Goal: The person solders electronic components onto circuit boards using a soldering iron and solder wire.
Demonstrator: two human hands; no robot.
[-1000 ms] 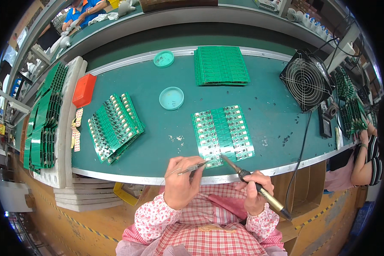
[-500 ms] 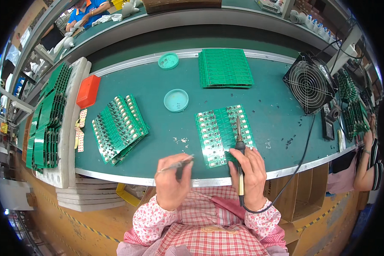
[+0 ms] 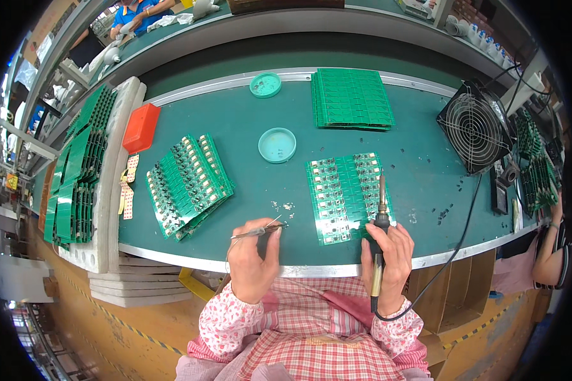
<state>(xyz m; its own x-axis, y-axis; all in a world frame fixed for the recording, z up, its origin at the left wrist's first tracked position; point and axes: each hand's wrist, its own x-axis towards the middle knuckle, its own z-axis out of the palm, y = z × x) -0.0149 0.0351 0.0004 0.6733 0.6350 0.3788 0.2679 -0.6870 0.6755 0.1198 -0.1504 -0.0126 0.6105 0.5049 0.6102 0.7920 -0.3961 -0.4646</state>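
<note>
My left hand (image 3: 253,265) is closed on a pair of tweezers (image 3: 255,232), held over the near part of the bench. A tiny dark piece shows at the tweezer tips, too small to name, and a thin wire runs by the fingers. In my right hand (image 3: 393,257) is a soldering iron (image 3: 381,221), its tip pointing away from me over the right side of a green circuit board panel (image 3: 327,190). That panel lies flat, with rows of small parts. Just beyond the left hand, small pale bits (image 3: 287,206) are scattered on the bench.
Left stand fanned populated boards (image 3: 190,184), a red box (image 3: 141,128) and a foam tray (image 3: 111,190) of boards. Behind are two turquoise dishes, the nearer one (image 3: 277,145), and stacked green panels (image 3: 351,98). Right are a fan (image 3: 475,127), its cord and loose black parts (image 3: 440,214). Co-workers sit beyond.
The whole bench has shifted slightly right in view. My left hand has turned a little, with the tweezers now more level; the right hand keeps the soldering iron over the panel.
</note>
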